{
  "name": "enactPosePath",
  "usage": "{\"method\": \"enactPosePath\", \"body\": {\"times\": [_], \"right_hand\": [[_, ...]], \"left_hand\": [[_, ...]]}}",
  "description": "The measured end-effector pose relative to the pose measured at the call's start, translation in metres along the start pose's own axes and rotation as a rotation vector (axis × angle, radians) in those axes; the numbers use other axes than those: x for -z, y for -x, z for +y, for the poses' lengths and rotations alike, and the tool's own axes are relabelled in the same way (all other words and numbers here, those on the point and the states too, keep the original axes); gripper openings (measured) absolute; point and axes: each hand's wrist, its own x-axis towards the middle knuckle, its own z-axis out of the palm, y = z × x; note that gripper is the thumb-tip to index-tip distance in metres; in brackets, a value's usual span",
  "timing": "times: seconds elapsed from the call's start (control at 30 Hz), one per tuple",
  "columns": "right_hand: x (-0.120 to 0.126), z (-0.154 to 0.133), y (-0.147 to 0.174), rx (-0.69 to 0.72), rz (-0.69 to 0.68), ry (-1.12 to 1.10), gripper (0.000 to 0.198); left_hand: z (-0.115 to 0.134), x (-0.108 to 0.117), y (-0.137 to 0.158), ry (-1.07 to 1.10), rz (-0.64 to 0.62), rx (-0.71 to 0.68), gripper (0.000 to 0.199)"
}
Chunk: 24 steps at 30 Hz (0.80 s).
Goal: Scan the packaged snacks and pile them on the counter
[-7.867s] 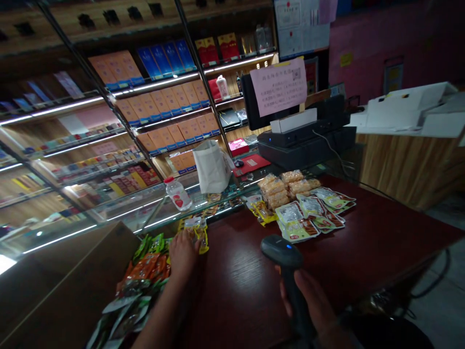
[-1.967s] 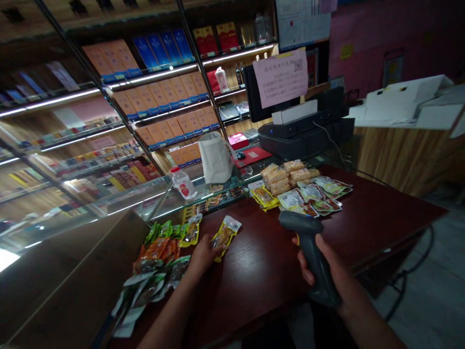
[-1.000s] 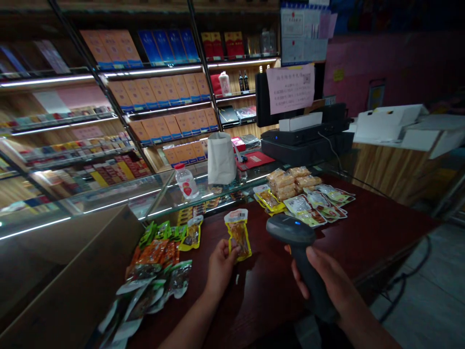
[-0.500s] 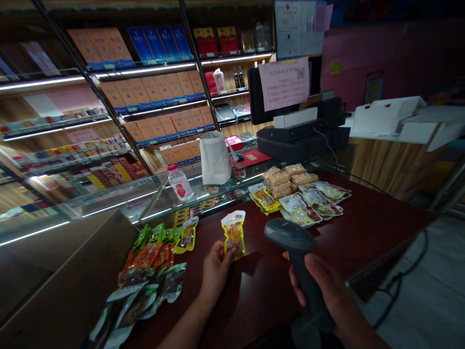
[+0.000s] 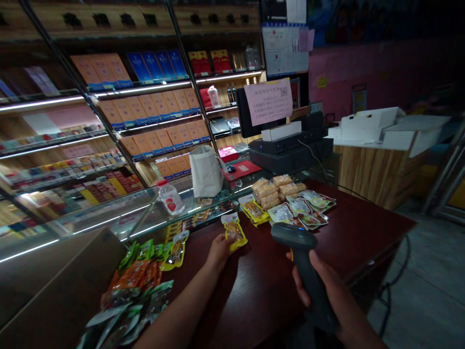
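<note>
My left hand pinches the edge of a yellow-edged snack packet just over the dark red tabletop. In my right hand is a dark grey barcode scanner, gripped by its handle, its head turned toward the left. Another yellow snack packet lies beyond, beside a pile of wrapped tan snack bars and several white-and-green packets. To the left of my left hand rest one more yellow packet, green packets, orange packets and silver-green packets.
An open cardboard box stands at the left. On the glass counter are a red-capped bottle and a white bag. Behind them sit a monitor with a pink notice and a black cash register. Stocked shelves line the back.
My left hand has carried the yellow snack packet forward, closer to the piled packets, and tipped it flatter. The scanner stays in my right hand. The camera view has shifted slightly.
</note>
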Motion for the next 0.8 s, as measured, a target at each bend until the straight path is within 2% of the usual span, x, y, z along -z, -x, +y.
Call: {"method": "enactPosePath", "body": {"times": [0.17, 0.3, 0.4, 0.53, 0.63, 0.8], "right_hand": [[0.017, 0.004, -0.005, 0.020, 0.000, -0.018, 0.060], [0.028, 0.005, -0.009, 0.030, 0.027, -0.041, 0.059], [0.034, 0.002, -0.013, 0.025, 0.029, -0.031, 0.062], [0.035, 0.001, -0.019, -0.028, 0.013, -0.023, 0.070], [0.029, 0.002, -0.019, -0.064, -0.007, 0.000, 0.076], [0.022, 0.000, -0.012, -0.114, 0.023, 0.036, 0.075]], "left_hand": [[0.001, -0.040, -0.043, 0.040, 0.045, 0.080, 0.011], [-0.004, -0.051, -0.055, 0.049, 0.096, 0.107, 0.011], [-0.006, -0.048, -0.052, 0.069, 0.138, 0.054, 0.002], [-0.001, -0.050, -0.046, 0.116, 0.157, -0.097, 0.013], [0.008, -0.064, -0.050, 0.103, 0.119, -0.156, 0.012], [0.014, -0.090, -0.062, 0.007, 0.046, -0.156, 0.016]]}}
